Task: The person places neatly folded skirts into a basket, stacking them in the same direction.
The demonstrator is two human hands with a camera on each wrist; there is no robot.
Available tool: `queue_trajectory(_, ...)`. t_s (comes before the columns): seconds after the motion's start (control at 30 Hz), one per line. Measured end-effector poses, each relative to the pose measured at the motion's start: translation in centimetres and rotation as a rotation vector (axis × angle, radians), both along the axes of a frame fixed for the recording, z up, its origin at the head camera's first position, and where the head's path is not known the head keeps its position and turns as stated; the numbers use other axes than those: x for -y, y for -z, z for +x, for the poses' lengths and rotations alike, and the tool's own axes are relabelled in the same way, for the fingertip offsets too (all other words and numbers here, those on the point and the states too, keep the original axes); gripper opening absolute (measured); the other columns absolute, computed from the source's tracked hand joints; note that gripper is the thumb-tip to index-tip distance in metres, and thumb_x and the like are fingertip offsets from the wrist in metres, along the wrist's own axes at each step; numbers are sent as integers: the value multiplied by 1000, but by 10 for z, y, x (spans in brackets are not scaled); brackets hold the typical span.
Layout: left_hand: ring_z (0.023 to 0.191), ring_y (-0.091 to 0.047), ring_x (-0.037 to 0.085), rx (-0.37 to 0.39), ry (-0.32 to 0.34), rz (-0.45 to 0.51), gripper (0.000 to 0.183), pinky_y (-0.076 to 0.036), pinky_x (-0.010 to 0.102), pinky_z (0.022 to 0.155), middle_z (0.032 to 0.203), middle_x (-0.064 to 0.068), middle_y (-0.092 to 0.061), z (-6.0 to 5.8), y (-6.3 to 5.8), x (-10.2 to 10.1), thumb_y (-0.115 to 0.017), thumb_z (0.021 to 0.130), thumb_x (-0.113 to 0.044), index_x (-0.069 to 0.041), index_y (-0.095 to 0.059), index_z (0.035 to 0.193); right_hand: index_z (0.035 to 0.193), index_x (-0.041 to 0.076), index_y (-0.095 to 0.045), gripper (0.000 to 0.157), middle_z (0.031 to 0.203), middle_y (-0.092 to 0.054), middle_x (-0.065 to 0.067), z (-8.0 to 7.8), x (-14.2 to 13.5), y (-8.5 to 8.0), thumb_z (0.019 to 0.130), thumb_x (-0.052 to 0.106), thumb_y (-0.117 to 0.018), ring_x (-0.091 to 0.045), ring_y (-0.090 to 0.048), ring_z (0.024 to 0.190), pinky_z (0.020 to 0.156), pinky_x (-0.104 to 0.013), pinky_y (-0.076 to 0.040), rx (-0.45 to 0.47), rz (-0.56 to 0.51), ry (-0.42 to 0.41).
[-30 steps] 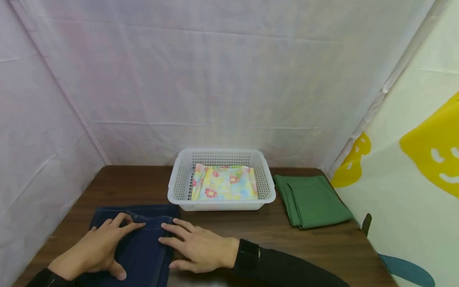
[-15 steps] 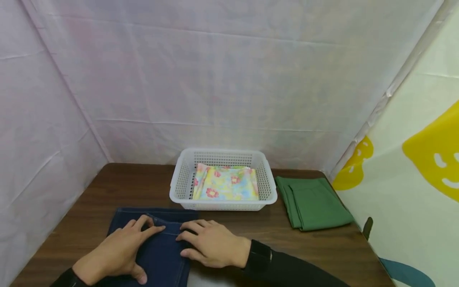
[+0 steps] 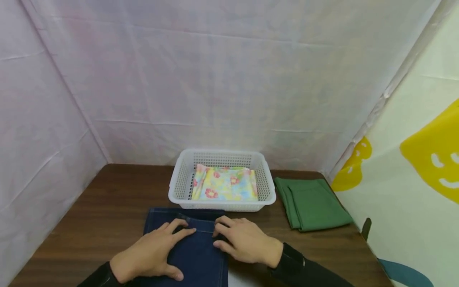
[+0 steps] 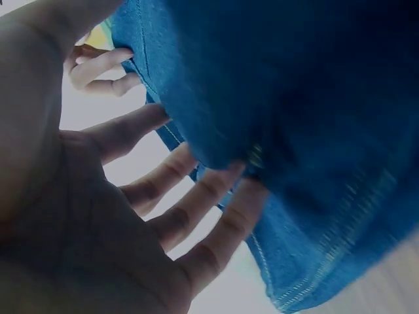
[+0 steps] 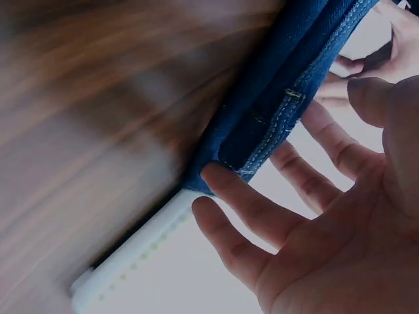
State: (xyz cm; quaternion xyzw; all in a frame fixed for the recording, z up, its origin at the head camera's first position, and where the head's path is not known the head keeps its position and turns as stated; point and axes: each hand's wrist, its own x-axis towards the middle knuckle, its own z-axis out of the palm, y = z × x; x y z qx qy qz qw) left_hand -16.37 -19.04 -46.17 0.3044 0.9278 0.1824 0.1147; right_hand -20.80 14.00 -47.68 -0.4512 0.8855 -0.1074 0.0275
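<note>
Folded dark blue jeans (image 3: 206, 259) lie on the brown table, in front of the white basket. My left hand (image 3: 152, 251) rests on top of them with spread fingers and the thumb out to the side. On the opposite side, my right hand (image 3: 247, 241) touches the jeans' right edge with lightly bent fingers. In the left wrist view, the left fingers press flat against the denim (image 4: 216, 85). The right wrist view has the extended right fingers (image 5: 252, 203) along the stitched edge of the jeans (image 5: 262, 131).
A white plastic basket (image 3: 222, 205) at the back holds a folded floral cloth (image 3: 229, 185). To its right lies a folded green cloth (image 3: 317, 203) near the table's right edge. White sheets (image 3: 215, 79) hang behind and at the sides of the brown table (image 3: 107, 207).
Both hands have moved to the right, and the jeans have slid right along with them, to a place in front of the basket. The basket and green cloth have stayed put.
</note>
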Motion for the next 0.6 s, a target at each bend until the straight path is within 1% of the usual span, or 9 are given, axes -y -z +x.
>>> queue_trajectory(0.07, 151, -60, 60, 43, 19, 35, 107, -61, 79, 107, 178, 16, -49, 2, 0, -3, -99, 84, -68, -23, -58, 173, 137, 31, -75, 29, 153, -68, 5, 2, -8, 2, 125, 48, -54, -4, -76, 112, 101, -40, -66, 5, -14, 31)
queue_trajectory(0.17, 157, -52, 67, 85, 51, 64, 102, -55, 84, 114, 184, 16, -44, 2, 3, -10, -95, 90, -68, -25, -56, 174, 133, 31, -76, 24, 153, -69, 3, 4, -22, 4, 124, 45, -60, 0, -73, 103, 96, -38, -66, 19, -51, 74)
queue_trajectory(0.27, 162, -50, 62, 104, 78, 62, 100, -54, 81, 118, 188, 13, -40, 0, 5, -21, -92, 94, -69, -29, -53, 176, 129, 30, -77, 19, 151, -70, 1, 5, -36, 5, 122, 42, -64, 4, -66, 93, 86, -30, -62, 45, -92, 107)
queue_trajectory(0.37, 166, -48, 56, 118, 96, 42, 99, -52, 78, 123, 190, 9, -37, -2, 5, -32, -91, 95, -69, -32, -51, 178, 123, 29, -76, 13, 146, -71, -1, 7, -46, 2, 121, 39, -67, 8, -58, 82, 74, -21, -55, 82, -121, 136)
queue_trajectory(0.47, 169, -47, 53, 123, 114, 21, 99, -48, 77, 129, 192, 7, -35, -2, 3, -42, -91, 96, -67, -33, -49, 178, 117, 29, -74, 9, 139, -72, -1, 8, -54, -1, 119, 37, -71, 8, -53, 74, 66, -19, -50, 93, -142, 161)
queue_trajectory(0.53, 170, -46, 52, 112, 128, 3, 99, -47, 75, 132, 192, 6, -34, -3, 2, -51, -91, 96, -67, -33, -48, 179, 114, 29, -73, 7, 138, -72, -1, 9, -60, -2, 117, 35, -75, 8, -52, 72, 63, -19, -49, 91, -151, 187)
queue_trajectory(0.6, 170, -46, 51, 97, 141, -14, 99, -45, 72, 135, 192, 6, -34, -4, 0, -59, -90, 96, -67, -33, -48, 179, 112, 28, -73, 8, 139, -72, -2, 10, -65, -2, 113, 31, -81, 8, -52, 70, 61, -19, -48, 81, -157, 216)
